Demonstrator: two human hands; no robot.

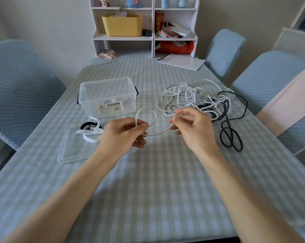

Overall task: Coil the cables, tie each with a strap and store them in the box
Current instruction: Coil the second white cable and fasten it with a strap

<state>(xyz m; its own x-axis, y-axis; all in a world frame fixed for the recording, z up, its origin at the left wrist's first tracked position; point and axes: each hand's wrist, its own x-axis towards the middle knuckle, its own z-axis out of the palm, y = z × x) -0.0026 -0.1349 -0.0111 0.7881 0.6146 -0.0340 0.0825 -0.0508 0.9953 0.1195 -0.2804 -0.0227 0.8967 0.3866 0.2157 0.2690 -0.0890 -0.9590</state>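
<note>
Left hand [124, 134] pinches white cable [158, 133] at small loop; right hand [192, 126] pinches same cable further along, both above worktop [148, 181]. Rest of cable trails into tangle with black cable [230, 135] at right. Clear box [108, 97] open at left; straps [91, 132] on lid [74, 151] before it.

Soft, even daylight here, kinda flat and a bit dim, nothing blown out. Only faint shadows under the forearms and beside the clear box [107, 97] on the checked tablecloth [157, 181]. Wide-angle lens bends the chairs [16, 88] and table edges outward. Center's fairly sharp, the shelf [144, 25] at the far edge looks softer.
</note>
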